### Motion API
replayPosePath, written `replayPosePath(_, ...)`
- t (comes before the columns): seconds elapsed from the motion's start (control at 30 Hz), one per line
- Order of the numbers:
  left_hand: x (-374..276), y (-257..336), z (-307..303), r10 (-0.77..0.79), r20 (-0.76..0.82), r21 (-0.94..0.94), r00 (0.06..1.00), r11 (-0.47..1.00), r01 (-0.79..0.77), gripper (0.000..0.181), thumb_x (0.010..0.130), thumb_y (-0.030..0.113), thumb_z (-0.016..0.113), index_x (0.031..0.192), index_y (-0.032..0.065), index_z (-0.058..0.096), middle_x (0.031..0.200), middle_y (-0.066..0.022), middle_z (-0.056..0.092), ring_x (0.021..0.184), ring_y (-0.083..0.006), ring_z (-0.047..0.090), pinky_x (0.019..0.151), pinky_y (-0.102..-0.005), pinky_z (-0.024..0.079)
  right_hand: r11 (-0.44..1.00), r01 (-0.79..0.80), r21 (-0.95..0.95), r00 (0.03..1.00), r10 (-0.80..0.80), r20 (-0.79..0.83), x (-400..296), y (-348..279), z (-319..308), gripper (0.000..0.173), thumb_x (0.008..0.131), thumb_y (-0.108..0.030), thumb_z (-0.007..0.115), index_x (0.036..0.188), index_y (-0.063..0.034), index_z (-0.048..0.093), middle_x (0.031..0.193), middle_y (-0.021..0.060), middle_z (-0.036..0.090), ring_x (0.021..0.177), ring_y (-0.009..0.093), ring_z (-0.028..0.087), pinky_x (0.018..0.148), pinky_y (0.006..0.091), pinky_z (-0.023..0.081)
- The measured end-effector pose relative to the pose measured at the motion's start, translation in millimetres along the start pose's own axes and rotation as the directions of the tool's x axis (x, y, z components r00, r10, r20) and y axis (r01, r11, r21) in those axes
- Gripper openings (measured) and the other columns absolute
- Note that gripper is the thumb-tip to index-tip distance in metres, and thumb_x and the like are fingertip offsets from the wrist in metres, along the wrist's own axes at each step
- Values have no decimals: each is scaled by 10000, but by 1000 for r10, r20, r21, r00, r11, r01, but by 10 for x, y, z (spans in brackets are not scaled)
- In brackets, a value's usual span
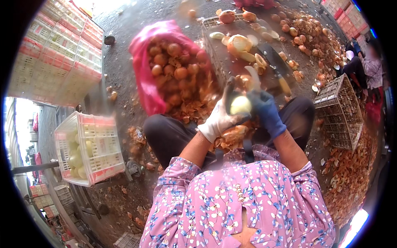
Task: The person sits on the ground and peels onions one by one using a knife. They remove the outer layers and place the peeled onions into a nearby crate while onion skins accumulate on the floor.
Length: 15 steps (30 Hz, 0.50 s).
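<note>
My left hand (221,116), in a white glove with dark fingertips, holds a peeled pale onion (240,105) above my lap. My right hand (266,108), in a blue glove, is close against the onion's right side; its fingers are blurred, and I cannot tell whether they grip anything. Just beyond the hands stands an upturned plastic crate with a board-like top (223,59). On it lie a partly peeled onion (240,44), cut onion pieces, skins and a knife (274,65) with a dark blade and yellowish handle. Loose onion skins (231,138) lie between my legs.
An open pink mesh sack (149,90) of unpeeled onions stands left of the crate. Farther left are a crate of peeled onions (99,148) and stacked crates (59,59). At right are an onion heap (310,37), an empty tilted crate (338,111) and another person (370,69).
</note>
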<state>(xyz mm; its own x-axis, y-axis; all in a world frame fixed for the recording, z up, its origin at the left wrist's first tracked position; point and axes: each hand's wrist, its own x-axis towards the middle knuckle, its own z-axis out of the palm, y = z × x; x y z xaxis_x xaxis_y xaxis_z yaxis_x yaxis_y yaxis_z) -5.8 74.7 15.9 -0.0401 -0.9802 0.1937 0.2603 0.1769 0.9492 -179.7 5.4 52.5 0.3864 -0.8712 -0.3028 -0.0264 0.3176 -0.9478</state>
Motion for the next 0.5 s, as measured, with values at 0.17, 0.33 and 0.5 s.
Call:
replayPosePath(0.17,-58,4,1,-238,-173,-264,956,946,188,1192,758,229,916,1629,109,112,1270,-118,573,1136,-205,631,920,-314,559,730,553,-400,815,-574,80,-74,-191,113,132,976,-115,659,888,-17,657,675,-18,605,619,33,534,524,261,439)
replayPosePath(0.33,7,55,-4,-228,-131,-308,965,934,179,1103,799,60,848,1633,172,135,1338,-116,563,1175,-217,626,959,-335,562,841,470,-267,870,-493,-21,-17,-216,31,162,981,-157,669,846,-70,648,669,-37,596,570,38,521,505,244,408)
replayPosePath(0.5,25,81,-30,-110,-119,-266,987,961,75,1196,717,-93,824,1639,226,133,1425,-132,541,1266,-247,584,991,-366,553,980,179,93,979,-168,-112,-37,-461,-203,153,960,-231,713,897,-95,679,718,-50,622,585,33,590,503,202,453)
